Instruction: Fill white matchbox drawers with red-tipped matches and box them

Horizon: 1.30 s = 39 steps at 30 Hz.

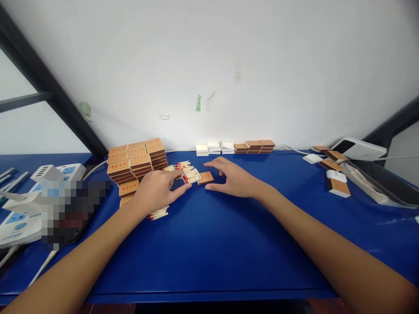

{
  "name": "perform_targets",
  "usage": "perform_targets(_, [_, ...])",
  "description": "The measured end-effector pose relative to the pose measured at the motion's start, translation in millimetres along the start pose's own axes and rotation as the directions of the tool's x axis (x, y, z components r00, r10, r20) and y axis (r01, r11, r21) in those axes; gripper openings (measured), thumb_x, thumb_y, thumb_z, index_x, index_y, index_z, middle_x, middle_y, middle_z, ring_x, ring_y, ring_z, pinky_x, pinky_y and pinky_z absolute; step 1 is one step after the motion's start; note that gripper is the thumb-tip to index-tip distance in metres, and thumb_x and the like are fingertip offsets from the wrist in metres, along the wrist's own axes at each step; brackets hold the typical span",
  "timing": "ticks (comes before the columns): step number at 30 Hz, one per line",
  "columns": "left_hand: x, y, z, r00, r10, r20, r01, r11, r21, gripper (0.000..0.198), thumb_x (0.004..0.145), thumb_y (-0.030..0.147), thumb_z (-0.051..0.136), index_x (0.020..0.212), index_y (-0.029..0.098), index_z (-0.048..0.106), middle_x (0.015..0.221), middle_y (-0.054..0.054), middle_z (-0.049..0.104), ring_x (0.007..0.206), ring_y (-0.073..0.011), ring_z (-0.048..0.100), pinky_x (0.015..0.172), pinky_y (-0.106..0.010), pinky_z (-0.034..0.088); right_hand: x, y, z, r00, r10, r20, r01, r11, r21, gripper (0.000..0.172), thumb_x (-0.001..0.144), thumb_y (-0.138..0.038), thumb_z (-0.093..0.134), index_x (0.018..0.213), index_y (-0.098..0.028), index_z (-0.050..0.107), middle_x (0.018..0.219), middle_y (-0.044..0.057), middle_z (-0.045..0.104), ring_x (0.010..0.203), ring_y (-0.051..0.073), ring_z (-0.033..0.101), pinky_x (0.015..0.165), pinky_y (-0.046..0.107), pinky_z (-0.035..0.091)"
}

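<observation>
My left hand [157, 187] is beside a small white tray filled with red-tipped matches [191, 175]. Its thumb and index finger are apart near the tray's left end; I cannot tell whether they touch it. Against the tray's right end lies a brown matchbox cover [206, 178] with red print. My right hand [232, 178] hovers just right of this cover, thumb and fingers apart, holding nothing. Loose matches [183, 165] lie behind the tray. More matches [159, 213] show below my left hand, which partly hides them.
Brown matchboxes [131, 161] are stacked at the left. White trays [214, 147] and more matchboxes [254, 146] line the wall. Scattered matchboxes [339, 186] and a white device [358, 150] sit at the right. A power strip [19, 222] and a blurred phone lie far left on the blue table [209, 253].
</observation>
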<state>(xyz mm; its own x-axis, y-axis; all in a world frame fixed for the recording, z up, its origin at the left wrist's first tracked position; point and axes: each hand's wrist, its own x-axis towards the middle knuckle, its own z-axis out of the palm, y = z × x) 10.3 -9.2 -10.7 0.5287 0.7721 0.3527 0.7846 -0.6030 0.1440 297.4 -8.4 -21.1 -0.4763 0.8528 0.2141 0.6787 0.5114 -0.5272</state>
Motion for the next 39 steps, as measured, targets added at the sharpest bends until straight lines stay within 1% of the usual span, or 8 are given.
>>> perform_targets(5, [1,-2,-1.0,1.000,0.008,-0.018,-0.008,1.000,0.006,0.044,0.097,0.054,0.063,0.115,0.017,0.078,0.060,0.001,0.061,0.054,-0.0167,0.058,0.059,-0.029,0.033,1,0,4,0.999,-0.009,0.042,0.010,1.000,-0.008,0.040,0.094,-0.038,0.071,0.131,-0.021,0.070,0.124,0.013,0.066,0.105,0.027,0.065,0.095,0.046,0.055])
perform_targets(9, [1,-2,-1.9,1.000,-0.003,0.015,0.003,1.000,-0.005,0.043,0.097,0.053,0.064,0.115,0.016,0.078,0.058,0.002,0.059,0.053,-0.0166,0.057,0.059,-0.029,0.033,-1,15,-11,0.993,-0.094,0.074,0.092,0.995,0.025,0.046,0.093,-0.021,0.061,0.138,-0.027,0.068,0.129,0.012,0.067,0.114,0.027,0.065,0.101,0.050,0.054])
perform_targets(12, [1,-2,-0.7,1.000,0.005,0.023,-0.005,1.000,-0.010,0.044,0.097,0.054,0.064,0.117,0.017,0.077,0.059,0.002,0.059,0.053,-0.0163,0.056,0.059,-0.029,0.033,0,17,-14,0.987,-0.149,-0.062,0.150,0.989,0.008,0.054,0.089,-0.008,0.051,0.136,-0.028,0.069,0.133,0.010,0.069,0.125,0.029,0.062,0.108,0.053,0.051])
perform_targets(18, [1,-4,0.2,1.000,0.022,0.012,-0.022,1.000,-0.003,0.043,0.097,0.054,0.063,0.114,0.018,0.077,0.060,0.002,0.059,0.054,-0.0158,0.055,0.058,-0.029,0.032,-5,-2,-4,0.986,0.134,-0.097,-0.153,0.961,-0.229,0.048,0.089,-0.052,0.072,0.123,-0.018,0.070,0.123,0.018,0.068,0.108,0.037,0.068,0.095,0.057,0.057])
perform_targets(21, [1,-2,-1.7,0.999,0.024,0.032,-0.024,1.000,0.002,0.040,0.097,0.053,0.064,0.113,0.019,0.078,0.059,0.002,0.059,0.053,-0.0160,0.055,0.058,-0.029,0.031,-8,-8,-8,0.995,0.096,-0.008,-0.096,0.973,-0.208,0.037,0.091,-0.039,0.069,0.123,-0.019,0.069,0.126,0.016,0.068,0.112,0.034,0.068,0.099,0.054,0.056])
perform_targets(26, [1,0,-2.7,0.998,0.010,0.067,-0.010,1.000,-0.001,0.039,0.097,0.053,0.065,0.114,0.020,0.077,0.063,0.002,0.061,0.056,-0.0170,0.057,0.059,-0.030,0.032,-9,-11,-14,0.999,0.014,0.043,-0.010,0.996,-0.088,0.057,0.085,-0.024,0.069,0.141,-0.024,0.060,0.144,0.011,0.064,0.135,0.030,0.059,0.114,0.049,0.048])
perform_targets(32, [1,0,-2.9,0.997,0.003,0.079,-0.004,1.000,0.009,0.038,0.097,0.054,0.064,0.106,0.019,0.076,0.065,0.000,0.064,0.058,-0.0182,0.059,0.059,-0.030,0.032,-7,-17,-12,0.978,0.203,0.057,-0.184,0.954,-0.238,0.038,0.086,-0.051,0.076,0.109,-0.020,0.070,0.109,0.011,0.070,0.096,0.029,0.066,0.084,0.043,0.053])
perform_targets(39, [1,-4,0.1,0.998,0.038,0.056,-0.037,0.999,-0.027,0.040,0.098,0.054,0.063,0.111,0.018,0.076,0.062,0.001,0.062,0.055,-0.0169,0.056,0.058,-0.030,0.033,-5,-11,-10,0.999,0.046,0.005,-0.046,0.998,-0.036,0.033,0.089,-0.042,0.078,0.115,-0.022,0.072,0.106,0.007,0.067,0.087,0.020,0.062,0.080,0.035,0.049])
